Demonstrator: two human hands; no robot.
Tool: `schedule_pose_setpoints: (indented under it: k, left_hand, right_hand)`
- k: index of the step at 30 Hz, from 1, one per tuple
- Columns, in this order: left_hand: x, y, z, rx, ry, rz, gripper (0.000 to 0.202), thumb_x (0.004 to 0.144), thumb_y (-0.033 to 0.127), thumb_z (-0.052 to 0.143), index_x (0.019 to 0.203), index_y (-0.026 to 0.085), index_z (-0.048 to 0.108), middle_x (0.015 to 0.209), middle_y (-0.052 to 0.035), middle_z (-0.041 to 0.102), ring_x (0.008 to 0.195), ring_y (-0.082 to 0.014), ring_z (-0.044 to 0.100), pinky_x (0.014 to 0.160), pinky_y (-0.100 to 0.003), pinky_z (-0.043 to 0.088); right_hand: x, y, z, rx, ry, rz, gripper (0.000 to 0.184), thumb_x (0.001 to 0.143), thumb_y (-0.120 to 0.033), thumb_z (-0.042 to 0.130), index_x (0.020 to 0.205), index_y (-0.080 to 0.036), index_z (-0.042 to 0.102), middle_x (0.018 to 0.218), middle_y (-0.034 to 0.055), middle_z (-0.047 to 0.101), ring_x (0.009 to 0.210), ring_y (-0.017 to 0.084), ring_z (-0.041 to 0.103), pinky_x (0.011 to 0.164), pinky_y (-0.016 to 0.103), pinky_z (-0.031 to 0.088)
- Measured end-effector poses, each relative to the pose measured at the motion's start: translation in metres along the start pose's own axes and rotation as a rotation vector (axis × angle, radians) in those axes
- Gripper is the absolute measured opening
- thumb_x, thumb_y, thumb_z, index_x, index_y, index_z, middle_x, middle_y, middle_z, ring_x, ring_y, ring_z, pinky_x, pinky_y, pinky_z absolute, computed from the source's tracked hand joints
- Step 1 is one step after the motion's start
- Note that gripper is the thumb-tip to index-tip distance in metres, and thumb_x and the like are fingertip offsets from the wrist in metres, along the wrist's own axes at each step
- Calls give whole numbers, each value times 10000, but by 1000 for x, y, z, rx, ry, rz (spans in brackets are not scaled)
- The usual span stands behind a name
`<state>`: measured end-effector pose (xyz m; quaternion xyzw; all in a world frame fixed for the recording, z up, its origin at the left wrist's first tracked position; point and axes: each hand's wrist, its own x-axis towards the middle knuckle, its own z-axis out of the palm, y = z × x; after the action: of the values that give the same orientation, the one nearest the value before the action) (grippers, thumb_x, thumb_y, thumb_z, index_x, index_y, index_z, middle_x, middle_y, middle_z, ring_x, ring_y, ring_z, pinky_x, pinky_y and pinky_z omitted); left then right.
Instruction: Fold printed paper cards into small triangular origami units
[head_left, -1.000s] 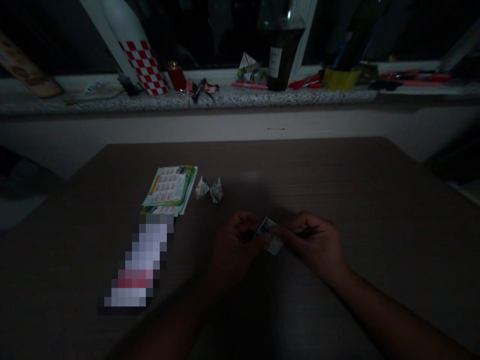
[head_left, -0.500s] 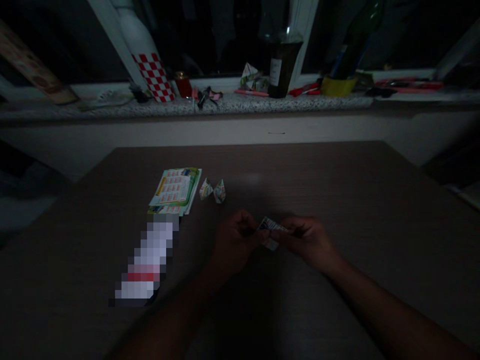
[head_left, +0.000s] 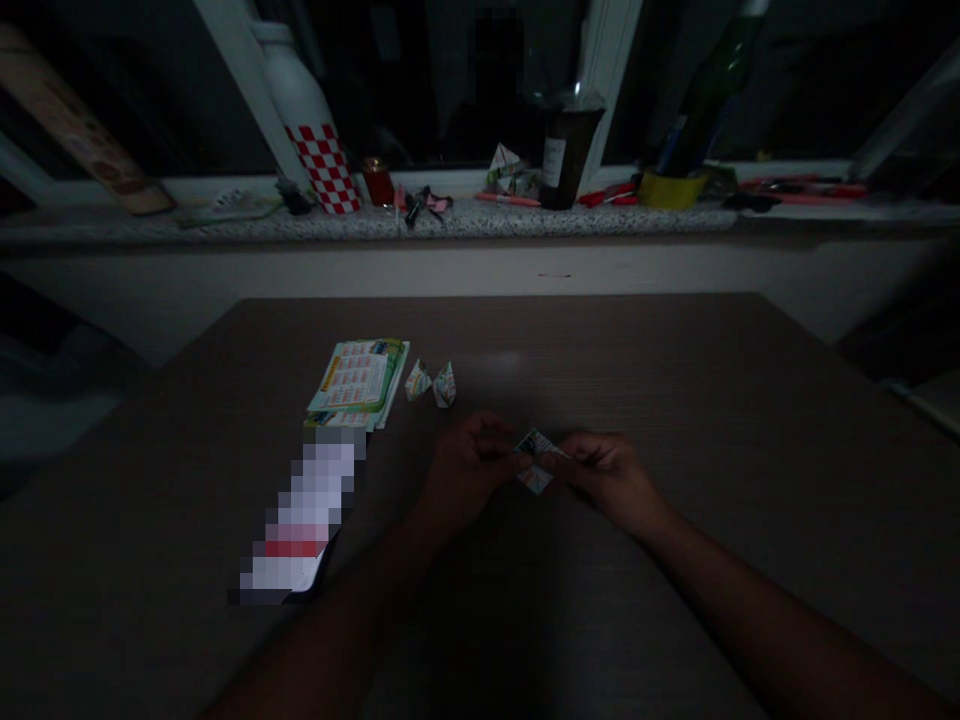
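A small square of folded printed paper [head_left: 535, 478] is held between both hands, one corner pointing away from me. My left hand [head_left: 472, 465] pinches its left side, the thumb lying on top. On the opposite side my right hand [head_left: 611, 470] grips it with thumb and fingers. Both hands are just above the table, and the fingers beneath the paper are hidden. Beyond my left hand stand two small folded paper pieces [head_left: 444, 386] close together. To their left lies a stack of printed calendar sheets [head_left: 352, 380].
A phone-like object [head_left: 307, 510], its screen pixelated, lies left on the brown table [head_left: 675, 370]. Behind, a granite sill [head_left: 465, 228] bears a white bottle with red checks [head_left: 322, 160], a dark cup [head_left: 566, 155] and a green bottle [head_left: 709, 95] in a yellow holder [head_left: 671, 190].
The folded paper has turned slightly, its corner now pointing more straight ahead, and both hands still hold it. The whole view has shifted a little.
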<state>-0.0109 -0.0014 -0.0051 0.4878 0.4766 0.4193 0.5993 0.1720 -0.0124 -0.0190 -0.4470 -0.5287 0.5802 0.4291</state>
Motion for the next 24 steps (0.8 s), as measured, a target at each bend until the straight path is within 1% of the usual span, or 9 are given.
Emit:
schedule_pose_setpoints:
  k: [3,5,9,11,15,17,20,22,24]
  left_hand:
    - [0,2,-1,35,17,20,349,563,228,839,750,159,552,604,23,670,561,-134,632,532,-204,435]
    - [0,2,0,13,42,9,353,549,226,844,738,156,555,604,20,674,556,-134,632,536,-208,441]
    - [0,1,-1,-87,50,-54,418,579,226,827,911,159,581,682,-11,726,601,-156,664,595,-247,485]
    - [0,1,-2,-97,71,-68,419,599,225,816,943,159,585,687,-11,731,599,-152,663,600,-246,487]
    - [-4,4,-1,-94,115,6,308,595,208,816,806,156,598,640,20,697,588,-124,641,594,-215,468]
    - [-7,6,2,-82,124,37,260,602,208,810,744,155,599,632,27,676,596,-120,632,587,-208,459]
    - [-11,8,4,-91,125,63,245,602,216,810,687,154,589,615,35,643,584,-111,607,573,-205,451]
    - [-11,7,4,-113,120,61,251,603,214,808,665,153,573,601,41,621,566,-98,581,557,-198,438]
    - [-9,5,3,-161,119,52,261,596,197,808,653,153,557,587,50,598,554,-86,556,551,-193,428]
  right_hand:
    - [1,2,0,3,-43,7,287,735,-438,732,681,-156,717,663,34,719,581,128,620,571,243,470]
    - [2,2,-1,10,-55,1,297,741,-440,726,655,-156,716,643,32,711,579,129,616,580,247,467]
    - [3,0,-3,26,-60,14,317,771,-451,694,648,-161,729,628,30,703,587,129,616,593,245,460]
    - [3,0,-4,29,-72,24,349,790,-473,666,641,-164,730,624,33,701,590,130,615,588,242,460]
    - [2,-5,-5,20,-43,-1,374,789,-493,659,639,-158,726,613,42,702,549,125,601,549,237,447]
    - [-1,-6,-5,10,-25,-29,368,801,-481,653,646,-155,724,615,44,703,556,130,608,559,243,452]
    - [-3,-6,-6,20,-48,-37,355,821,-461,640,657,-157,723,628,46,706,578,144,623,584,258,471]
    - [-3,-2,-6,68,-71,-32,330,822,-447,646,678,-161,727,642,44,710,587,148,628,593,263,480]
    - [-1,2,-7,161,-81,-37,308,830,-445,640,723,-171,736,660,39,709,601,147,628,604,264,484]
